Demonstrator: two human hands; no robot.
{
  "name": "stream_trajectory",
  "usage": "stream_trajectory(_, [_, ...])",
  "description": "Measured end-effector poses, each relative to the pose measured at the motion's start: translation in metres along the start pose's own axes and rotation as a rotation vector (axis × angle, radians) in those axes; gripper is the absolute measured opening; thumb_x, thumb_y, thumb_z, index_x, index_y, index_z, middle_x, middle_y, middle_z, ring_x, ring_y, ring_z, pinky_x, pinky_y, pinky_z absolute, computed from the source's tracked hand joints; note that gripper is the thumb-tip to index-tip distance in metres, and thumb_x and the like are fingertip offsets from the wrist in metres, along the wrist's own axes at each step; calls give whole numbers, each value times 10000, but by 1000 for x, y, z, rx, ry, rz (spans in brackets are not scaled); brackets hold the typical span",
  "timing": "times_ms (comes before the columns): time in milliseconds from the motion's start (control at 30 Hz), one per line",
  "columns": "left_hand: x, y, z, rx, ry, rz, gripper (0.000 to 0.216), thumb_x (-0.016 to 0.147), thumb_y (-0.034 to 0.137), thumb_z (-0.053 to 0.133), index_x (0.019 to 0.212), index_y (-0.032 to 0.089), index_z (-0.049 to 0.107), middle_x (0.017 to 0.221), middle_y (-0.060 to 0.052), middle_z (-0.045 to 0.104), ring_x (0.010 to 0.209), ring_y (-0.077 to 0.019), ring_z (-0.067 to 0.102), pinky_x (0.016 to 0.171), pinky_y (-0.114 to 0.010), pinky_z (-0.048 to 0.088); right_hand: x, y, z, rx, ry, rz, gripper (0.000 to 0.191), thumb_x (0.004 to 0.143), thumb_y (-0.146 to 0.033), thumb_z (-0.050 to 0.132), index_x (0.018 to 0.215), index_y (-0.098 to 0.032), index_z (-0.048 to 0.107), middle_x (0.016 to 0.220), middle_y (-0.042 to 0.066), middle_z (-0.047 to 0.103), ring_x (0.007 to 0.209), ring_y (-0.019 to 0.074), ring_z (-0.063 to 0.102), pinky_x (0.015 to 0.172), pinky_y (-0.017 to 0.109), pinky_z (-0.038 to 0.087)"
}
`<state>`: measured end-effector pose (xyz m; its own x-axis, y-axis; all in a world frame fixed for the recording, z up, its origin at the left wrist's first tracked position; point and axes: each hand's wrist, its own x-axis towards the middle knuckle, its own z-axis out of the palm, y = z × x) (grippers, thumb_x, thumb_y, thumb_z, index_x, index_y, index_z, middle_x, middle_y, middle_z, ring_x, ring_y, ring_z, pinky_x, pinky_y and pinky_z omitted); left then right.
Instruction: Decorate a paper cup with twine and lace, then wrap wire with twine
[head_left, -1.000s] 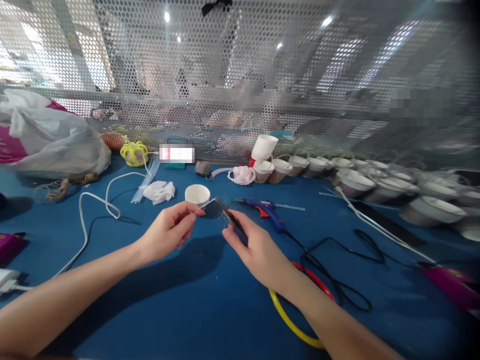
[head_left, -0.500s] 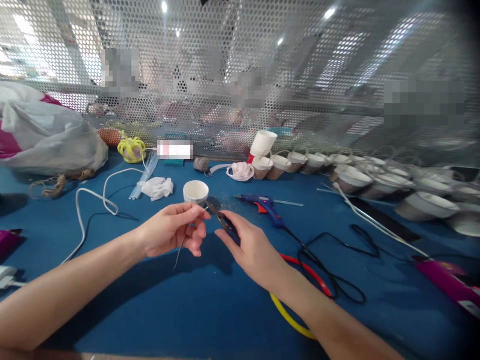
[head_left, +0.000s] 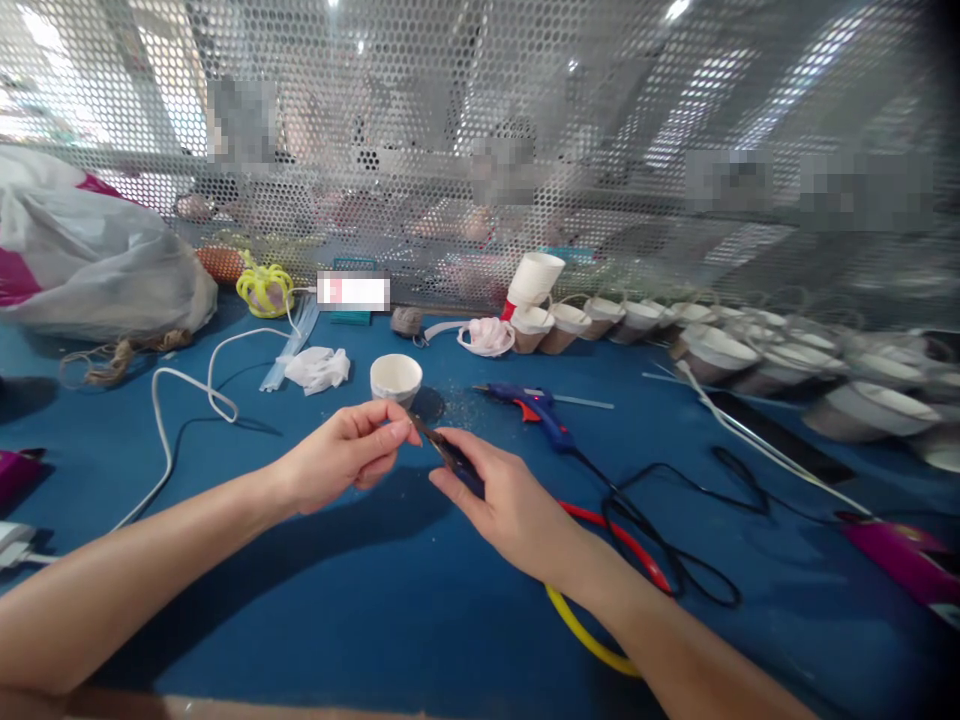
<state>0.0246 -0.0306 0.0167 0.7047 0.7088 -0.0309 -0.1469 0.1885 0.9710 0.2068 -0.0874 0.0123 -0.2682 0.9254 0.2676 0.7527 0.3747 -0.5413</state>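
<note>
My right hand (head_left: 506,500) is closed around dark-handled pliers (head_left: 454,455), whose narrow metal jaws point up and left. The jaw tips meet the fingertips of my left hand (head_left: 349,450), its thumb and forefinger pinched together and the other fingers curled in. Whatever lies in that pinch is too small to make out. Just beyond my fingers, a small white-lined cup (head_left: 396,377) stands upright on the blue tabletop (head_left: 322,620). A blue glue gun (head_left: 536,405) with a red trigger lies right of the cup.
Several cups with handles (head_left: 720,355) crowd the back right, beside a dark phone-like slab (head_left: 780,435). Black cable (head_left: 675,475) and a red-and-yellow curved object (head_left: 577,630) lie near my right forearm. At left are crumpled white material (head_left: 319,370), a white cord (head_left: 157,420) and a plastic bag (head_left: 97,260).
My left fingers have curled in tighter, and the thin strand that hung below them no longer shows. The pliers' tips now reach the left fingertips. The view has shifted slightly.
</note>
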Motion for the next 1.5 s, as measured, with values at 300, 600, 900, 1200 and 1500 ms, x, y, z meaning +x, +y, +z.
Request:
stream_trajectory(300, [0,-3,0,252,120,131,236,844,376,460,813,154,534,446,91,318,401,-40,270,408,-173,200,-1,2,-1,3,16,42,356,847,-378,485,1143,-182,508,1064,92,631,947,213,601,799,347,486])
stream_trajectory(600, [0,-5,-4,394,136,171,216,872,332,413,844,156,536,444,88,333,407,-46,298,417,-176,219,0,0,-3,73,-47,82,358,848,-399,478,1139,-194,510,1014,78,636,900,206,597,773,347,474])
stream_trajectory(900, [-1,-3,-2,392,122,166,204,870,324,414,870,153,526,440,95,310,395,-45,277,404,-173,215,1,-4,-8,146,-126,114,318,861,-380,462,1108,-189,522,965,69,638,883,205,596,745,325,475])
stream_trajectory(1200, [-2,-4,-4,470,147,159,190,867,310,411,853,163,531,460,83,318,407,-53,280,402,-176,211,1,-4,-9,79,-108,99,329,862,-385,460,1121,-193,531,981,69,653,883,212,606,759,340,471])
stream_trajectory(1500, [-5,3,-2,596,193,200,197,846,301,444,839,154,575,484,56,442,447,-68,376,450,-181,287,1,-6,-8,93,-110,79,295,884,-375,424,1068,-202,577,944,49,671,837,198,620,714,318,490])
